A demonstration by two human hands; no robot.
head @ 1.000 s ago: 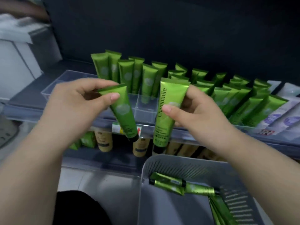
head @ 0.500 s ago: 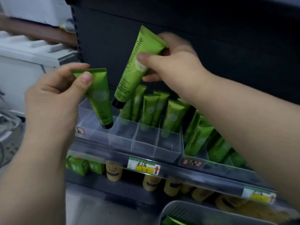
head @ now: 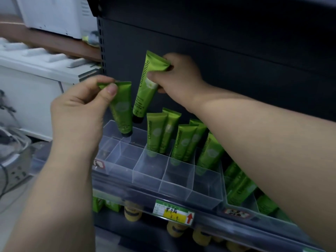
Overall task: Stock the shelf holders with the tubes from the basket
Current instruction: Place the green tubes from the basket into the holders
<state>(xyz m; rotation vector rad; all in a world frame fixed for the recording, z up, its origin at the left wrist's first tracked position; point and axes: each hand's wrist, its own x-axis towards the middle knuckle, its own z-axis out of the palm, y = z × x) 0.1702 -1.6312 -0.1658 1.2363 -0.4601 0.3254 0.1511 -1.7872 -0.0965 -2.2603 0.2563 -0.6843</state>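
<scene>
Both hands pinch green tubes: the right hand [head: 180,77] holds a "Chamomile" tube [head: 145,88], the left hand [head: 81,110] a second tube [head: 122,108] whose label is unreadable.

This is a shop. A dark metal shelf [head: 214,221] hangs from a slotted upright [head: 101,44], the kind used for retail racking. Its front edge carries a price tag [head: 172,212] with a yellow field and a red arrow (the writing is too blurred to read). A clear divided holder [head: 181,180] keeps rows of identical green tubes [head: 156,135] standing, and the level below carries matching yellow bottles [head: 132,214] and green boxes [head: 98,204], all stocked in multiples.
</scene>
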